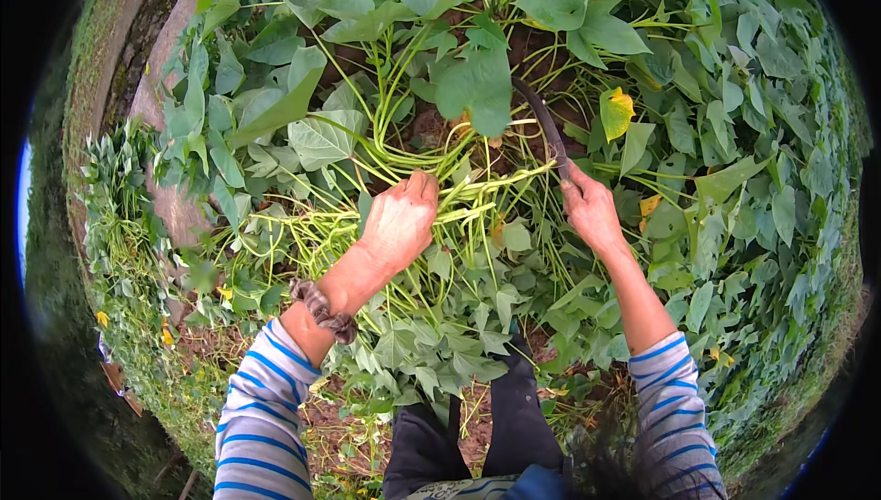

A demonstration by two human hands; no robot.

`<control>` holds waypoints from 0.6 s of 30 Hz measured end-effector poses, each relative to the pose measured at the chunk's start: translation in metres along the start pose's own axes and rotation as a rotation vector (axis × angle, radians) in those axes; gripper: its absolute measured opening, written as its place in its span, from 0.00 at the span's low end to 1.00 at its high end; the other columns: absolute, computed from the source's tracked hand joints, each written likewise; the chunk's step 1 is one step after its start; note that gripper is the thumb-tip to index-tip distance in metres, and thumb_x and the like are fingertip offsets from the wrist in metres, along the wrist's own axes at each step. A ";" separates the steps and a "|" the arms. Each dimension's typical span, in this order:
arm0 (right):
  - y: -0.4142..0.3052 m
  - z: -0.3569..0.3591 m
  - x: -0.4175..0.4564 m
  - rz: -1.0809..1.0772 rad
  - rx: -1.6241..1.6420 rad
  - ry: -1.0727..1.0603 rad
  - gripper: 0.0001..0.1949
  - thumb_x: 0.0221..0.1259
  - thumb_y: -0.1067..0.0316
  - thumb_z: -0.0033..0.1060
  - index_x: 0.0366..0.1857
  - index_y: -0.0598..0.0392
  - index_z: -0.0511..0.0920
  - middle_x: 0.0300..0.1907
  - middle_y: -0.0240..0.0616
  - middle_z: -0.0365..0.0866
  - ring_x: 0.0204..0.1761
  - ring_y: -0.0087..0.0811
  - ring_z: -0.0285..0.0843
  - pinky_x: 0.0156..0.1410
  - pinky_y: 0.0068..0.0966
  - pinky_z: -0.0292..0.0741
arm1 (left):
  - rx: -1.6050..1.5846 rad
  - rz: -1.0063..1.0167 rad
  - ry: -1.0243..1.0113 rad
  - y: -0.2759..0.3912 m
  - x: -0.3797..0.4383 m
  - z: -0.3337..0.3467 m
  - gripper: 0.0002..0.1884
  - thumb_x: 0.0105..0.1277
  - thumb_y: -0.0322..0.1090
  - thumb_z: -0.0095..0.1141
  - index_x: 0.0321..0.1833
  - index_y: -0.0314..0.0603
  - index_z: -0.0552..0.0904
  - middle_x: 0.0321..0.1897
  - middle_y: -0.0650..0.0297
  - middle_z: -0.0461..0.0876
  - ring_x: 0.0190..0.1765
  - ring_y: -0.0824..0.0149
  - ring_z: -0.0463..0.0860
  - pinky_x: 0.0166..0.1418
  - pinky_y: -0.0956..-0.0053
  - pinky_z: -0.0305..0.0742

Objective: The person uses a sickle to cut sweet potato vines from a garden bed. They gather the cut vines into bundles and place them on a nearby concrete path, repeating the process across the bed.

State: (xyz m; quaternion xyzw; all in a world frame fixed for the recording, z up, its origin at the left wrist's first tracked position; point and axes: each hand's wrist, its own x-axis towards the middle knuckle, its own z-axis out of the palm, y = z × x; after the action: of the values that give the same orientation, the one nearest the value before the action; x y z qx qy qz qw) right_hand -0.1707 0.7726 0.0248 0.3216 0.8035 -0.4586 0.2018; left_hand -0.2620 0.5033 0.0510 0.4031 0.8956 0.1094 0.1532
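My left hand (406,218), with a brown scrunchie (323,311) round its wrist, is closed on a bunch of green vine stems (475,190). Long leafy ends of the bunch hang down towards my legs. To the right, my right hand (590,207) grips the handle end of a sickle (547,121). Its dark curved blade points up and away from me, among stems to the right of a large green leaf (475,90); the leaf hides part of the stems behind it. The blade's tip lies close to that leaf.
Dense leafy vines (743,225) spread ahead and to the right, with a few yellow leaves (616,113). Cut vines (131,225) lie at the left by a bare stone-like surface (175,204). Reddish soil (476,417) shows between my dark-trousered legs (519,417).
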 end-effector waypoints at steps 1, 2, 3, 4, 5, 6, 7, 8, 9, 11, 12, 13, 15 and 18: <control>-0.006 0.002 0.007 -0.041 -0.050 0.011 0.21 0.67 0.63 0.45 0.64 0.52 0.71 0.41 0.55 0.81 0.40 0.47 0.80 0.51 0.37 0.74 | 0.002 0.025 0.036 0.001 -0.003 -0.002 0.19 0.44 0.22 0.55 0.44 0.28 0.76 0.36 0.53 0.75 0.38 0.55 0.82 0.40 0.65 0.79; -0.008 0.006 0.014 -0.081 -0.101 0.023 0.21 0.67 0.63 0.45 0.63 0.51 0.71 0.43 0.57 0.80 0.43 0.51 0.80 0.52 0.39 0.74 | 0.023 0.030 0.046 0.002 -0.005 0.001 0.19 0.45 0.23 0.55 0.44 0.28 0.77 0.36 0.54 0.75 0.37 0.56 0.81 0.40 0.65 0.79; -0.007 0.011 0.023 -0.124 -0.150 0.031 0.21 0.67 0.64 0.44 0.63 0.51 0.71 0.45 0.59 0.80 0.46 0.54 0.79 0.54 0.41 0.74 | 0.036 0.027 0.044 0.003 -0.006 0.000 0.19 0.45 0.23 0.55 0.44 0.28 0.77 0.36 0.54 0.75 0.37 0.56 0.81 0.39 0.65 0.79; -0.002 0.013 0.030 -0.179 -0.223 0.027 0.21 0.67 0.63 0.43 0.63 0.50 0.70 0.47 0.58 0.79 0.51 0.59 0.76 0.55 0.46 0.73 | 0.041 0.031 0.044 0.005 -0.006 0.001 0.19 0.46 0.23 0.55 0.44 0.28 0.77 0.36 0.54 0.75 0.37 0.57 0.81 0.39 0.66 0.79; 0.003 0.011 0.036 -0.137 -0.281 0.036 0.21 0.66 0.63 0.44 0.64 0.50 0.69 0.47 0.58 0.80 0.50 0.58 0.76 0.55 0.47 0.73 | 0.045 0.035 0.045 0.007 -0.005 0.002 0.19 0.46 0.23 0.54 0.44 0.28 0.77 0.36 0.54 0.75 0.36 0.57 0.81 0.39 0.66 0.79; -0.001 0.013 0.040 -0.096 -0.337 0.038 0.22 0.66 0.63 0.45 0.64 0.49 0.69 0.46 0.57 0.80 0.50 0.58 0.76 0.55 0.48 0.73 | 0.036 0.028 0.049 0.007 -0.006 0.002 0.18 0.46 0.23 0.54 0.43 0.28 0.77 0.36 0.54 0.75 0.36 0.57 0.81 0.39 0.67 0.79; -0.004 0.014 0.044 -0.055 -0.392 0.041 0.22 0.66 0.63 0.45 0.64 0.49 0.68 0.46 0.57 0.80 0.50 0.58 0.77 0.54 0.48 0.73 | 0.024 0.021 0.039 0.008 -0.008 0.002 0.20 0.45 0.22 0.54 0.45 0.28 0.76 0.35 0.54 0.75 0.37 0.56 0.81 0.40 0.66 0.79; -0.004 0.017 0.050 -0.073 -0.498 0.047 0.23 0.64 0.63 0.48 0.64 0.49 0.68 0.45 0.56 0.81 0.49 0.57 0.78 0.53 0.49 0.75 | 0.012 0.015 0.029 0.009 -0.010 0.003 0.22 0.44 0.21 0.53 0.47 0.28 0.76 0.35 0.55 0.74 0.37 0.56 0.80 0.40 0.65 0.78; -0.008 0.018 0.053 -0.074 -0.561 0.031 0.22 0.64 0.64 0.48 0.63 0.49 0.68 0.44 0.55 0.81 0.49 0.56 0.78 0.53 0.48 0.75 | 0.000 0.011 0.017 0.011 -0.012 0.002 0.24 0.44 0.20 0.53 0.50 0.29 0.75 0.34 0.55 0.74 0.38 0.55 0.80 0.41 0.65 0.78; -0.018 0.020 0.058 -0.074 -0.685 0.001 0.21 0.63 0.65 0.48 0.61 0.50 0.68 0.44 0.54 0.82 0.49 0.54 0.80 0.53 0.47 0.76 | 0.027 0.049 0.052 0.018 -0.016 0.001 0.16 0.47 0.24 0.54 0.42 0.28 0.76 0.35 0.55 0.75 0.36 0.58 0.80 0.40 0.67 0.79; -0.022 0.019 0.061 -0.051 -0.748 -0.024 0.19 0.63 0.69 0.46 0.59 0.52 0.68 0.45 0.54 0.82 0.49 0.53 0.80 0.52 0.46 0.77 | 0.028 0.062 0.060 0.022 -0.019 0.001 0.17 0.47 0.24 0.54 0.42 0.28 0.76 0.35 0.55 0.75 0.36 0.58 0.80 0.40 0.67 0.79; -0.021 0.016 0.064 -0.052 -0.753 -0.023 0.19 0.63 0.69 0.45 0.59 0.53 0.68 0.45 0.53 0.82 0.49 0.52 0.80 0.52 0.46 0.77 | 0.028 0.078 0.068 0.026 -0.020 0.001 0.17 0.47 0.24 0.54 0.43 0.28 0.76 0.35 0.55 0.74 0.36 0.59 0.80 0.41 0.67 0.79; -0.019 0.009 0.065 -0.054 -0.769 -0.025 0.20 0.62 0.71 0.44 0.59 0.53 0.68 0.46 0.53 0.82 0.50 0.51 0.81 0.52 0.45 0.77 | 0.022 0.075 0.046 0.030 -0.020 0.000 0.17 0.47 0.25 0.54 0.44 0.28 0.76 0.35 0.56 0.74 0.36 0.59 0.80 0.41 0.67 0.78; -0.007 -0.023 0.029 -0.025 -0.769 -0.087 0.21 0.63 0.71 0.43 0.61 0.54 0.68 0.42 0.56 0.82 0.46 0.55 0.80 0.51 0.47 0.76 | 0.028 0.053 0.080 0.014 -0.024 0.000 0.17 0.47 0.24 0.54 0.43 0.29 0.76 0.35 0.56 0.74 0.36 0.58 0.79 0.40 0.67 0.78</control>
State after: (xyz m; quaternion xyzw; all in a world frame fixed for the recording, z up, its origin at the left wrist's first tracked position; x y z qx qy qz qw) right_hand -0.1971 0.7998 0.0231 0.1931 0.9113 -0.1392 0.3359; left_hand -0.2371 0.4940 0.0597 0.4243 0.8913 0.1172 0.1086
